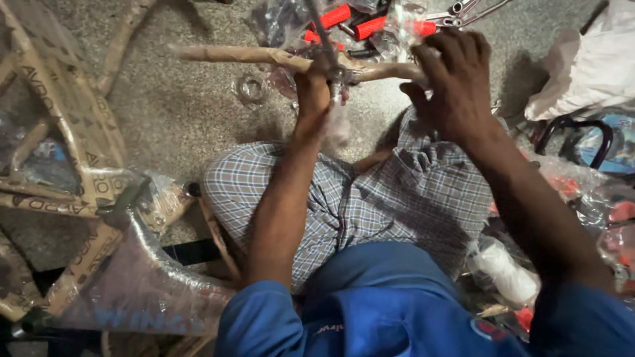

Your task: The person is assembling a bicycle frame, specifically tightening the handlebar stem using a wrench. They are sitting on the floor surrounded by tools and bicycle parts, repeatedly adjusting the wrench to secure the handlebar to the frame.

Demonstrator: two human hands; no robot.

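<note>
Left hand (312, 92) closed on the stem clamp (338, 74); right hand (453, 82) closed around the paper-wrapped handlebar (264, 58), upper centre. Risk: the loose wrapping lets the bar rotate under load.

A wrapped handlebar (264, 57) lies crosswise before the knees. Grips (360, 25) lie behind it. A wrapped frame (73, 152) lies left on the floor (185, 112).

Red grips (344, 20): three; wrapped handlebar (251, 56): one.
</note>
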